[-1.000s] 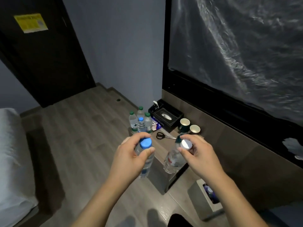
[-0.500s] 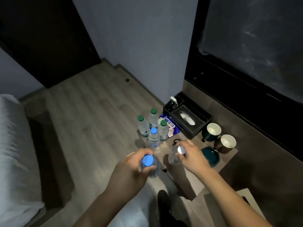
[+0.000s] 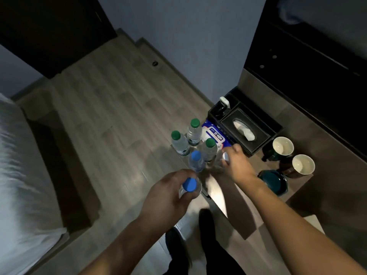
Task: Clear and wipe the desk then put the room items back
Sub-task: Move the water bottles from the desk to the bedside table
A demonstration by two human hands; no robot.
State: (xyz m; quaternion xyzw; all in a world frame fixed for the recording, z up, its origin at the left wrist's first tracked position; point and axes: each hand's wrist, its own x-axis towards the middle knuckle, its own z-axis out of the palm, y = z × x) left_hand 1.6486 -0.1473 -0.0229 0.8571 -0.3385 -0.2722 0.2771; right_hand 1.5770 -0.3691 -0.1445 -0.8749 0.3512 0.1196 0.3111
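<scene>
Now the left hand (image 3: 166, 197) grips a blue-capped bottle (image 3: 189, 185) at centre frame; the right hand (image 3: 237, 165) clasps a white-capped bottle (image 3: 225, 156) on the table (image 3: 218, 195).

Bottles (image 3: 195, 144) crowding desk (image 3: 218, 193) corner

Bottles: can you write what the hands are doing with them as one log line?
left hand: grips blue-capped bottle off the desk edge | right hand: setting white-capped bottle on desk beside green-capped bottles
</scene>
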